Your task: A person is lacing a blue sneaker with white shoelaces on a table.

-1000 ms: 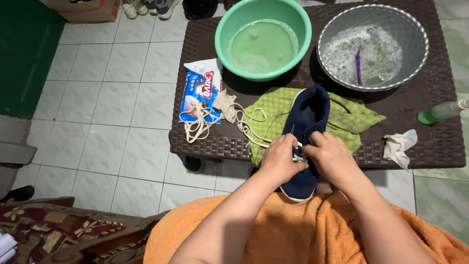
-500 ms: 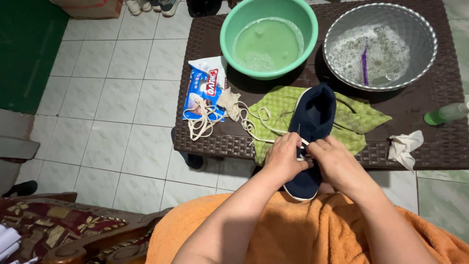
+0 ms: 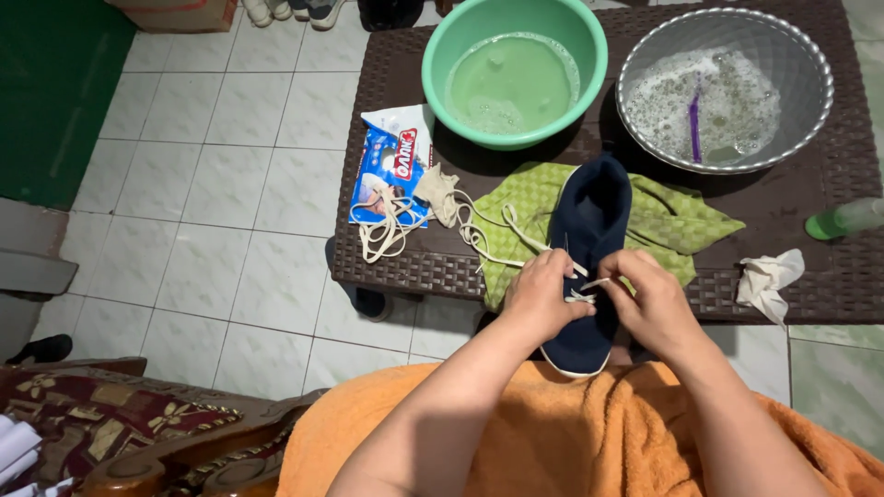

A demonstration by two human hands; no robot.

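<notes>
**A:** So where's the shoe being kept here? A navy shoe (image 3: 589, 248) is seen half on the brown wicker table (image 3: 810, 230), heel end resting on the orange towel (image 3: 552, 433) over the lap, toe on a green cloth (image 3: 681, 221).

**B:** Yep. The white lace (image 3: 582, 294) is pinched by both hands: the left hand (image 3: 541, 296) is curled with fingertips closed on it, the right hand (image 3: 652, 299) is closed narrow on the other bit. Looks like soft fabric, light, probably damp, so it'd likely be squashed if gripped mid-upper. Better held by the sole or heel. The lace is thin and floppy, best taken near the eyelets.

**A:** Counts?

**B:** One shoe being worked on, two basins: one green basin (image 3: 589, 92) with cloudy water, one metal basin (image 3: 810, 55) with suds and one purple brush (image 3: 695, 124) in it. One detergent packet (image 3: 391, 161), one loose tangle of lace (image 3: 396, 225), one white rag (image 3: 769, 276), one green bottle (image 3: 843, 219) at the edge.
</notes>
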